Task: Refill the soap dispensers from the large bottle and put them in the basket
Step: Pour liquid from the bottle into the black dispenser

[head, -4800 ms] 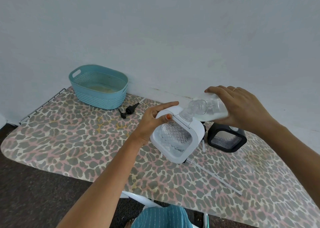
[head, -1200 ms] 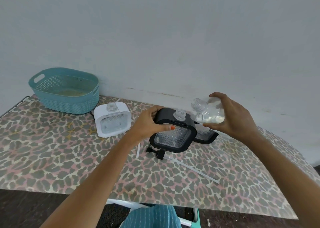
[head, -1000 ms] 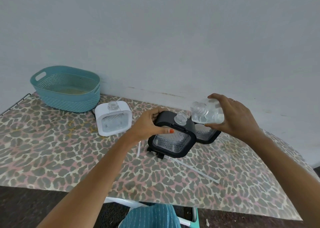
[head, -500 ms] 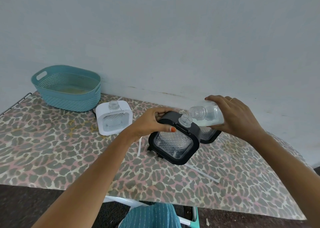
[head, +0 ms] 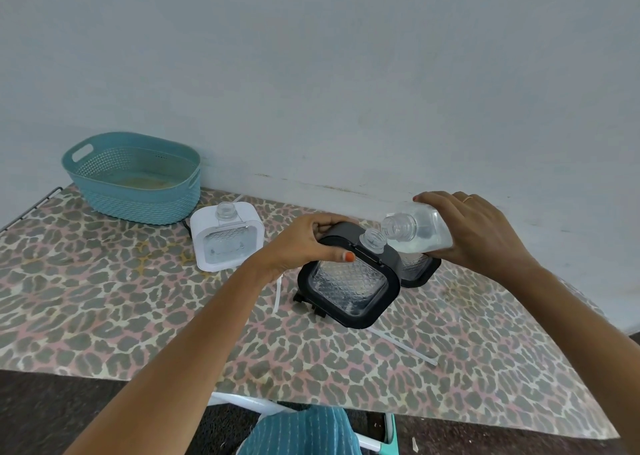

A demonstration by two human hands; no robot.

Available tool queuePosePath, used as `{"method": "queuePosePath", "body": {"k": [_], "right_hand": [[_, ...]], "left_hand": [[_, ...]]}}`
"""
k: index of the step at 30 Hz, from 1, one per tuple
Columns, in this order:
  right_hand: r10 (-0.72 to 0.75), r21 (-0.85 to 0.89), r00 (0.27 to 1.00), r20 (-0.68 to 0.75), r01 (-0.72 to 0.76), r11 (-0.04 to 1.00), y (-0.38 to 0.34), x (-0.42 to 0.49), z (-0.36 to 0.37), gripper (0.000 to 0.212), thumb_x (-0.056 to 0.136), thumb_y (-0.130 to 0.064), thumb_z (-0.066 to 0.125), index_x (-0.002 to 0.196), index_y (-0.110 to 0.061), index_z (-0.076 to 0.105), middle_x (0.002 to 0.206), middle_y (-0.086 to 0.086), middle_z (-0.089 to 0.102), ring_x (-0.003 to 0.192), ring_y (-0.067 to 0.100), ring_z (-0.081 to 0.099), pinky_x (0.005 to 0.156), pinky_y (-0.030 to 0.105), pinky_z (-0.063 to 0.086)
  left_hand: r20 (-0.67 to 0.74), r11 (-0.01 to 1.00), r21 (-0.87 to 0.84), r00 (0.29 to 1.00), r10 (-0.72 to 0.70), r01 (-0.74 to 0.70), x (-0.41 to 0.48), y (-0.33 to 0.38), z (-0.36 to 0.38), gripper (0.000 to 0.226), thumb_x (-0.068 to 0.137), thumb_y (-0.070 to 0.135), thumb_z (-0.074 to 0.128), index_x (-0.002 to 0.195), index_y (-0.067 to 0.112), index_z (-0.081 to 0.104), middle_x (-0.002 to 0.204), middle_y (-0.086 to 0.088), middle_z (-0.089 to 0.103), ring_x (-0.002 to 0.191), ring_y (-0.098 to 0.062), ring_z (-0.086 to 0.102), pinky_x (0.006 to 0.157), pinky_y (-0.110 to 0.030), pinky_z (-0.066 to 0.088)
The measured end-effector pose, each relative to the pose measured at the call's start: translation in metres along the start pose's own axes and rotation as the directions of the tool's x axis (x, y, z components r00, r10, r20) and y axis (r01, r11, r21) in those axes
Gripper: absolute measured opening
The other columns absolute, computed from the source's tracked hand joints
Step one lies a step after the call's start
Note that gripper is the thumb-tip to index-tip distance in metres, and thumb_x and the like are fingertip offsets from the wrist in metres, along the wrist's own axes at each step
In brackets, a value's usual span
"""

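My left hand (head: pixel 304 243) grips a black-framed square soap dispenser (head: pixel 349 281), lifted and tilted, its open clear neck pointing up to the right. My right hand (head: pixel 474 236) holds the large clear bottle (head: pixel 419 233) on its side, its open mouth just above the dispenser's neck. A second black dispenser (head: pixel 417 269) stands behind, mostly hidden. A white dispenser (head: pixel 227 241) with an open neck stands upright to the left. The teal basket (head: pixel 133 177) sits at the table's far left by the wall.
A black pump head (head: pixel 308 302) with its long white tube (head: pixel 401 345) lies under the lifted dispenser. Another white tube (head: pixel 278 293) lies beside my left wrist. The leopard-print table (head: pixel 104 299) meets the wall behind; its near edge drops to dark floor.
The white dispenser has been set down by the basket and my left hand has taken the black one. Over the last second the bottle tipped lower, bringing its mouth to the dispenser's neck.
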State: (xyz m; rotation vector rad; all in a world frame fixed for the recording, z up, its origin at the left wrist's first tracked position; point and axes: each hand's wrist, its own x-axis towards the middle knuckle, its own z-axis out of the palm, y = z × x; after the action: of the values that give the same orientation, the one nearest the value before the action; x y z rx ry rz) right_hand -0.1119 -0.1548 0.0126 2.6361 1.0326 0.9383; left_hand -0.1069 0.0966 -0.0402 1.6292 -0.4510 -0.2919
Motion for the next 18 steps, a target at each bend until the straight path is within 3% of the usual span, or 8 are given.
{"method": "queuePosePath", "body": {"k": [6,12,18], "right_hand": [[-0.025,-0.035,1.0,0.014,0.025,0.999,0.0038,-0.0013,0.0021,0.09,0.036,-0.024,0.094,0.111,-0.012,0.045,0.096,0.01,0.07,0.063,0.029,0.064,0.058,0.031,0.051],[-0.048,-0.043,0.999,0.009,0.048,0.998,0.0045,0.0003,0.0021,0.087,0.039,-0.025,0.093,0.111,-0.012,0.045,0.096,0.01,0.07,0.065,0.029,0.065,0.06,0.031,0.051],[-0.061,-0.058,0.998,0.011,0.062,0.996,0.0064,0.0018,0.0031,0.084,0.043,-0.025,0.092,0.111,-0.013,0.045,0.097,0.009,0.07,0.066,0.03,0.065,0.059,0.031,0.05]], "left_hand": [[0.009,1.0,0.018,1.0,0.002,-0.002,0.0014,-0.0005,0.0002,0.042,0.069,-0.002,0.073,0.097,0.027,0.06,0.09,0.011,0.065,0.076,0.01,0.063,0.071,-0.005,0.046],[0.005,1.0,0.023,1.0,-0.007,0.007,0.0028,-0.0051,-0.0005,0.045,0.068,-0.002,0.073,0.108,0.016,0.059,0.093,0.008,0.065,0.079,0.009,0.063,0.074,-0.006,0.047],[0.006,1.0,0.028,1.0,0.006,-0.006,0.0038,-0.0061,0.0,0.043,0.069,-0.004,0.072,0.104,0.018,0.058,0.092,0.009,0.064,0.077,0.011,0.063,0.072,-0.005,0.045]]}}
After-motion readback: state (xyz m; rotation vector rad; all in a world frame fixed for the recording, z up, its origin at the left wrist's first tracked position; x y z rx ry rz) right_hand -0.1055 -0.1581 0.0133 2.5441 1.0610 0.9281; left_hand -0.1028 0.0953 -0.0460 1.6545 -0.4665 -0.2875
